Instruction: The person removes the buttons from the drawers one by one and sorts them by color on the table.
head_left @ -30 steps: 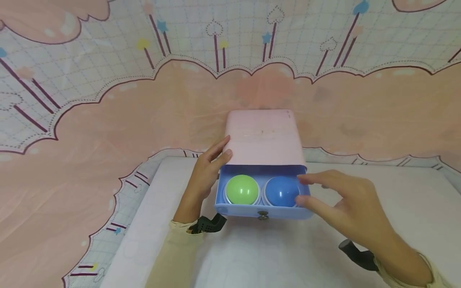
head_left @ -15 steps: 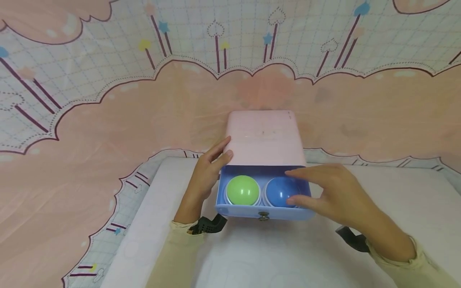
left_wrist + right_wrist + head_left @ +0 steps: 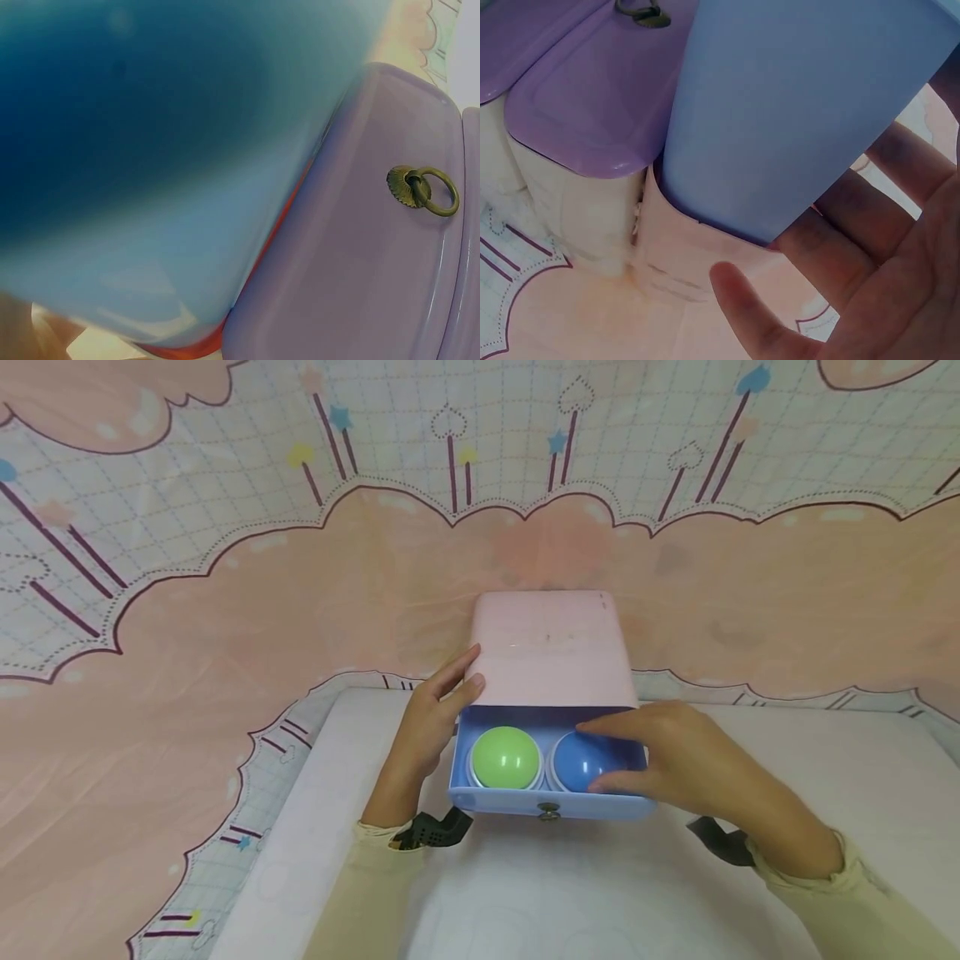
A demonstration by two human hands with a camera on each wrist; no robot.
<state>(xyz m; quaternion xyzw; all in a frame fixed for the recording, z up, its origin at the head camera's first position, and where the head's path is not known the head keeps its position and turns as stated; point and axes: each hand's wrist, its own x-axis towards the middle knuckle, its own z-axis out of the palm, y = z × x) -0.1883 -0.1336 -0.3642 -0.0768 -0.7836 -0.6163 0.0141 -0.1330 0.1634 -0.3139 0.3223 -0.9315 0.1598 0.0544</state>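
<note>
A small chest with a pink top (image 3: pixel 551 647) has its blue drawer (image 3: pixel 495 798) pulled out toward me. In the drawer sit a green ball (image 3: pixel 506 758) and a blue ball (image 3: pixel 579 763), each with a pale ring around its base. My right hand (image 3: pixel 686 764) reaches in from the right, thumb and forefinger pinching the blue ball at its far and near sides. In the right wrist view the other fingers (image 3: pixel 832 255) spread outside the drawer. My left hand (image 3: pixel 431 714) rests against the chest's left side, with straight fingers and the thumb at the top's edge.
Lower on the chest, a purple drawer front (image 3: pixel 337 225) carries a brass ring pull (image 3: pixel 431 191). A knob (image 3: pixel 548 811) is on the blue drawer's front. The chest stands on a white table (image 3: pixel 510 893), before a peach-and-white patterned cloth (image 3: pixel 337 577).
My right hand has moved left over the blue ball, its thumb and forefinger now farther apart around it. The left hand, chest and drawer stay where they were.
</note>
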